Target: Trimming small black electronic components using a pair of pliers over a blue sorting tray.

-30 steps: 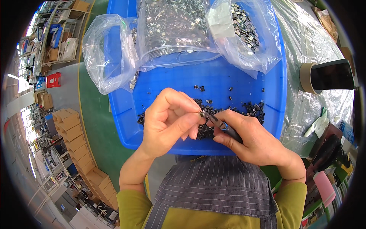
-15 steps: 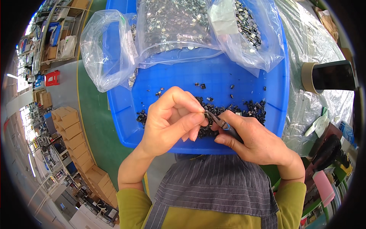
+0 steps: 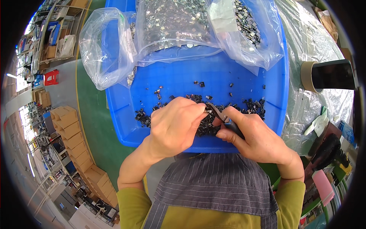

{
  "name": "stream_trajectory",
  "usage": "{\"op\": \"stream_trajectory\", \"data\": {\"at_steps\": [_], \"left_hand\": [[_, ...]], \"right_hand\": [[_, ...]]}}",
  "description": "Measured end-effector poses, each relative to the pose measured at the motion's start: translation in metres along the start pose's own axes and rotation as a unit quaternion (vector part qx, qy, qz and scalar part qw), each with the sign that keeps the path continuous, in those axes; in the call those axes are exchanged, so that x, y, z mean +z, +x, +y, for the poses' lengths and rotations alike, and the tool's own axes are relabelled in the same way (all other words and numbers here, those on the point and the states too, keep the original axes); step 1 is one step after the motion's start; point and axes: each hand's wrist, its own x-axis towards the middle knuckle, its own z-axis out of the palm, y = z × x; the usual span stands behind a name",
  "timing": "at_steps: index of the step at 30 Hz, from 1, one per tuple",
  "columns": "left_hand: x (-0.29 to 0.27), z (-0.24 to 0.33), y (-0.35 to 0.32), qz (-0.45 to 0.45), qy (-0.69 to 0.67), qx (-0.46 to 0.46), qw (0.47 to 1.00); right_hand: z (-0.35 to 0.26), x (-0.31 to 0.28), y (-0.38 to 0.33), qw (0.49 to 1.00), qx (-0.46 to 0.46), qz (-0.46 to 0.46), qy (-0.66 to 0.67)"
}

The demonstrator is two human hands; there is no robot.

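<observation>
Fingers first: those of my left hand (image 3: 173, 124) are pinched together on a small dark part (image 3: 207, 110) at their tips, and my right hand (image 3: 253, 137) is closed round the blue handle of the pliers (image 3: 223, 118).

Biggest thing before me is the blue bin (image 3: 267, 114), its near rim at six o'clock against my apron. At twelve o'clock three clear bags (image 3: 171, 28) of metal pieces lie across its far end (one sagging over the rim at ten). Loose black parts (image 3: 251, 105) run in a band across the bin floor, from nine o'clock of my hands round to two.

Now the pliers: their long axis slants from the right hand up towards ten o'clock, nose meeting the pinched part just beside the left fingertips. Whether the nose is clamped on it I cannot tell. That part sits at three o'clock of the left hand, touching it, so the left is the nearer.
</observation>
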Motion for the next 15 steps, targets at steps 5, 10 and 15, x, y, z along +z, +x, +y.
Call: {"op": "stream_trajectory", "data": {"at_steps": [5, 10, 15], "left_hand": [[-0.002, 0.002, -0.005, 0.02, 0.107, 0.061, 0.992], [-0.013, 0.014, 0.002, -0.078, -0.304, -0.323, 0.893], [-0.024, 0.012, 0.015, -0.165, -0.557, -0.406, 0.705]], "right_hand": [[-0.006, -0.002, 0.0, 1.0, 0.0, -0.002, 0.018], [-0.004, -0.003, 0.001, 1.0, -0.003, 0.01, 0.015], [-0.012, -0.004, 0.001, 1.0, 0.001, -0.012, 0.004]]}}
